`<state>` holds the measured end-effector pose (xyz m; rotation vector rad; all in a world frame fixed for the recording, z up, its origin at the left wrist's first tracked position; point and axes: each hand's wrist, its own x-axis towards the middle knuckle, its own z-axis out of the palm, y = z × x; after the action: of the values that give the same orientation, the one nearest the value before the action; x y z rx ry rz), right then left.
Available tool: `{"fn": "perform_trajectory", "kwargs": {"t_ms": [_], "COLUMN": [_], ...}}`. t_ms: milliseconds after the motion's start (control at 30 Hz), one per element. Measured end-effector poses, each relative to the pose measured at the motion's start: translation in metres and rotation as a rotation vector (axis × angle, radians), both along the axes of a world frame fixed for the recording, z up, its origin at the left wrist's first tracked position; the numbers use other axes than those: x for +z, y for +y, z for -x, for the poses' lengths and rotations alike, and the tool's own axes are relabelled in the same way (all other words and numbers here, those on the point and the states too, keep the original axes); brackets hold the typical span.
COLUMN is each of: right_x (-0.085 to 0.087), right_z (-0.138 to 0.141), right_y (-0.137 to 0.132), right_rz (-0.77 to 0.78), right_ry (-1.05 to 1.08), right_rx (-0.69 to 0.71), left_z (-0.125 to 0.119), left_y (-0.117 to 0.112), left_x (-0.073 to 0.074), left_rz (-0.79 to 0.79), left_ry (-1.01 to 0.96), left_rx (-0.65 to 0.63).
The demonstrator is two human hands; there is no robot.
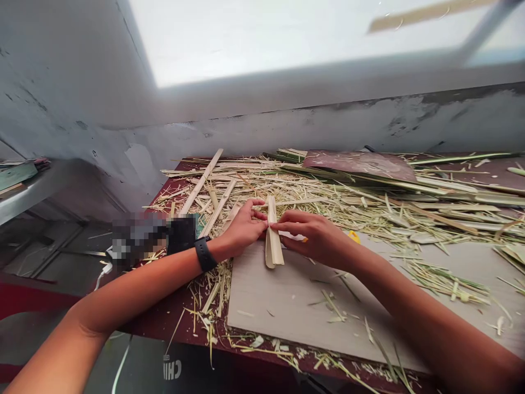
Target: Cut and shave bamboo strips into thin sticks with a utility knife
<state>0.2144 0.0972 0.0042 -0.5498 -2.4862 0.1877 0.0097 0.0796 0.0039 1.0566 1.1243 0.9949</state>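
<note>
A short pale bundle of split bamboo strips [274, 249] stands out lengthwise between my two hands, its near end above the board. My left hand [245, 227], with a black band on the wrist, pinches its left edge with the fingertips. From the other side my right hand [314, 234] closes its thumb and fingers on the same strips. Something yellow [354, 237] shows just behind my right hand; most of it is hidden, so its kind cannot be told. Beneath both hands lies a flat grey-brown board [279, 306].
Bamboo shavings [246, 175] and long strips [205, 178] cover the back of the dark red table [164, 323]. A brown sheet [356, 164] lies on strips near the wall. Dark items [182, 234], partly blurred, sit at the left edge. Green slivers [447, 279] lie at right.
</note>
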Motion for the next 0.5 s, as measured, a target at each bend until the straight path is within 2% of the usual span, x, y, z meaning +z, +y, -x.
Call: {"fn": "perform_trajectory", "kwargs": {"t_ms": [200,500], "right_x": [0.0069,0.0065], "right_z": [0.0016,0.0000], "right_y": [-0.0067,-0.0056], "right_rz": [-0.008,0.033], "right_ry": [-0.065,-0.099], "right_rx": [0.007,-0.017], "left_z": [0.0003,0.0007], "left_y": [0.0012,0.0002], "left_x": [-0.0014,-0.0005], "left_rz": [0.002,-0.008], "left_ry": [-0.001,-0.002], "left_rx": [0.013,0.002]}}
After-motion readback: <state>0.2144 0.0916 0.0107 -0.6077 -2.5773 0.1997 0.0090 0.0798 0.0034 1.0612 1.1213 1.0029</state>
